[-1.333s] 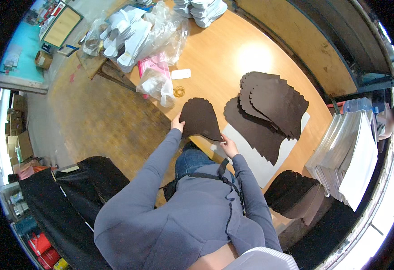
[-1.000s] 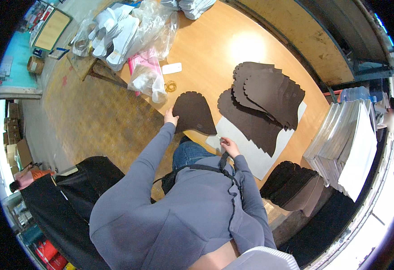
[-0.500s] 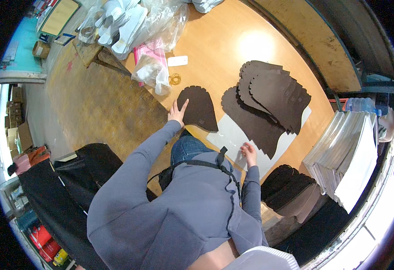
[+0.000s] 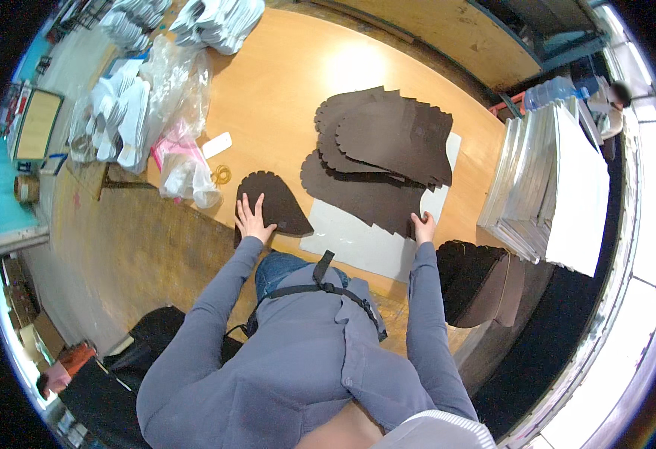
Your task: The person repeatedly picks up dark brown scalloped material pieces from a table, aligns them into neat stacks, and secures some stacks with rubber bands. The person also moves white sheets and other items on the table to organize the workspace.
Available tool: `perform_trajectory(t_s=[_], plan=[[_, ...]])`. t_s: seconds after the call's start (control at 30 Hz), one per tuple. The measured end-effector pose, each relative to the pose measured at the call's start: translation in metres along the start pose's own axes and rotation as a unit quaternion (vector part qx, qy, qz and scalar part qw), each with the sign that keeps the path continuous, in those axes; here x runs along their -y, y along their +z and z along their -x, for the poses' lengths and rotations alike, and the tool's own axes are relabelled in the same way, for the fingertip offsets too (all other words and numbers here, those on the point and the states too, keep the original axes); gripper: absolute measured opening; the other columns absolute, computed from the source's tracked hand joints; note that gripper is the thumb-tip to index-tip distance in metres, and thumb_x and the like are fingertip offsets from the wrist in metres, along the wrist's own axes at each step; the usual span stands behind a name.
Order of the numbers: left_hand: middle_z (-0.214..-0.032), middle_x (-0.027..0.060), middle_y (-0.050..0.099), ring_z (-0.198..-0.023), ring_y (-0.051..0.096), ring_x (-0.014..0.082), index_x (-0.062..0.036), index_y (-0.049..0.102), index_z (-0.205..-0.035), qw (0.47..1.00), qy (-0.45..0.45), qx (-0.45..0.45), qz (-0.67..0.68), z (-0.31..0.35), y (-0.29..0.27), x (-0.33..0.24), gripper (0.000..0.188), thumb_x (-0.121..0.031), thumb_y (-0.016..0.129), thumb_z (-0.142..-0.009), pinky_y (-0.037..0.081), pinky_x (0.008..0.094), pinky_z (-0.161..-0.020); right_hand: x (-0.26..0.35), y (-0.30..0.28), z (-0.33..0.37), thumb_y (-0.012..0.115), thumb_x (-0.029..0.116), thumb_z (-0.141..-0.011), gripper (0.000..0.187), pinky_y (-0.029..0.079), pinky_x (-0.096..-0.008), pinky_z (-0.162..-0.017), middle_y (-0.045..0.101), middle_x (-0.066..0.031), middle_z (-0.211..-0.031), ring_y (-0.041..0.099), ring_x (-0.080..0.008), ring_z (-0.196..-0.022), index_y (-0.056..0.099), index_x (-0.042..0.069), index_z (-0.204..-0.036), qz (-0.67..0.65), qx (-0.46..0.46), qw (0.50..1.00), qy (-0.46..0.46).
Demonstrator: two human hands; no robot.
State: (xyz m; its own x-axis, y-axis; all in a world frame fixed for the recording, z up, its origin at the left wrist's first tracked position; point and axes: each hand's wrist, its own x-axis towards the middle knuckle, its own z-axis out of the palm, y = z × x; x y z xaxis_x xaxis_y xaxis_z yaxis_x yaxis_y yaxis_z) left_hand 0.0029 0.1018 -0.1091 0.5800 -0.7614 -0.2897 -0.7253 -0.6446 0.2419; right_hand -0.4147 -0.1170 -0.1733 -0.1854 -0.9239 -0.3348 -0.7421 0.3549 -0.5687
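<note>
My left hand (image 4: 253,219) lies with spread fingers on a dark brown cut sheet (image 4: 274,200) with a scalloped rounded end, at the table's near edge. To its right, several matching dark brown pieces (image 4: 395,135) lie fanned in overlapping layers, their scalloped ends toward the left. The lowest layer (image 4: 358,196) rests partly on a pale grey sheet (image 4: 369,243). At that layer's near right corner, my right hand (image 4: 423,227) has its thumb and fingers closed on the edge. How many layers they grip cannot be seen.
A tall stack of white-edged boards (image 4: 526,183) stands at the table's right. Bundled dark pieces (image 4: 474,284) sit below it. Farther left are a white rectangular item (image 4: 217,144), yellow rubber bands (image 4: 222,174), plastic bags (image 4: 178,82) and stacks of light grey cutouts (image 4: 219,22).
My right hand has moved from over the pale sheet to the corner of the fanned pieces. My left hand has slid farther onto the single piece. The whole view has shifted.
</note>
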Motion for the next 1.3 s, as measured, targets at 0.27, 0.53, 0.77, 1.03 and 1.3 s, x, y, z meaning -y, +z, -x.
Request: perform_trajectory(t_s=[0.27,0.53,0.77,1.03,1.3], plan=[[-0.111,0.0094,0.058,-0.099,0.055,0.0184,-0.0047,0.043,-0.123,0.639,-0.227,0.385,0.626,-0.021,0.066,-0.089,0.047,-0.022,0.062,-0.083,0.045,0.0299,-0.085,0.001,0.010,0.003,0.071,0.032,-0.073,0.068,0.041,-0.0318,-0.085,0.056,-0.0173,-0.112,0.054,-0.0225,-0.101,0.045,-0.011,-0.120,-0.150,0.338,0.920,0.131],[-0.110,0.0086,0.055,-0.104,0.052,0.0251,-0.0028,0.045,-0.110,0.580,-0.416,0.337,0.614,-0.048,0.106,-0.162,0.062,-0.048,0.067,-0.074,0.042,0.0337,-0.091,0.049,0.003,0.060,0.066,0.017,-0.079,0.039,0.048,-0.0318,-0.078,0.059,-0.0074,-0.104,0.059,-0.0182,-0.091,0.051,0.001,-0.111,-0.464,0.295,0.813,0.193],[-0.095,0.0079,0.058,-0.083,0.058,0.0225,-0.0033,0.052,-0.097,0.419,-0.428,0.371,0.710,-0.065,0.077,-0.229,0.030,-0.025,0.064,-0.081,0.049,0.0335,-0.077,0.082,-0.012,0.075,0.061,0.017,-0.084,0.029,0.047,-0.0312,-0.082,0.061,-0.0052,-0.104,0.058,-0.0171,-0.092,0.055,0.004,-0.109,-0.535,0.322,0.764,0.163],[-0.093,0.0161,0.061,-0.081,0.062,0.0288,0.0028,0.054,-0.096,0.554,-0.338,0.290,0.703,-0.016,0.044,-0.226,0.019,-0.008,0.060,-0.081,0.052,0.0387,-0.074,-0.002,0.006,0.067,0.049,0.043,-0.089,0.048,0.032,-0.0368,-0.100,0.050,-0.0065,-0.124,0.046,-0.0208,-0.115,0.047,0.007,-0.122,-0.648,0.232,0.698,0.199],[-0.098,0.0158,0.063,-0.091,0.060,0.0245,0.0054,0.057,-0.102,0.724,0.010,0.280,0.631,0.044,-0.032,-0.210,0.030,-0.005,0.066,-0.075,0.047,0.0358,-0.079,0.016,-0.016,0.122,0.050,0.046,-0.087,0.051,0.036,-0.0377,-0.096,0.052,-0.0105,-0.122,0.048,-0.0225,-0.113,0.045,0.012,-0.125,-0.706,0.278,0.607,0.238]])
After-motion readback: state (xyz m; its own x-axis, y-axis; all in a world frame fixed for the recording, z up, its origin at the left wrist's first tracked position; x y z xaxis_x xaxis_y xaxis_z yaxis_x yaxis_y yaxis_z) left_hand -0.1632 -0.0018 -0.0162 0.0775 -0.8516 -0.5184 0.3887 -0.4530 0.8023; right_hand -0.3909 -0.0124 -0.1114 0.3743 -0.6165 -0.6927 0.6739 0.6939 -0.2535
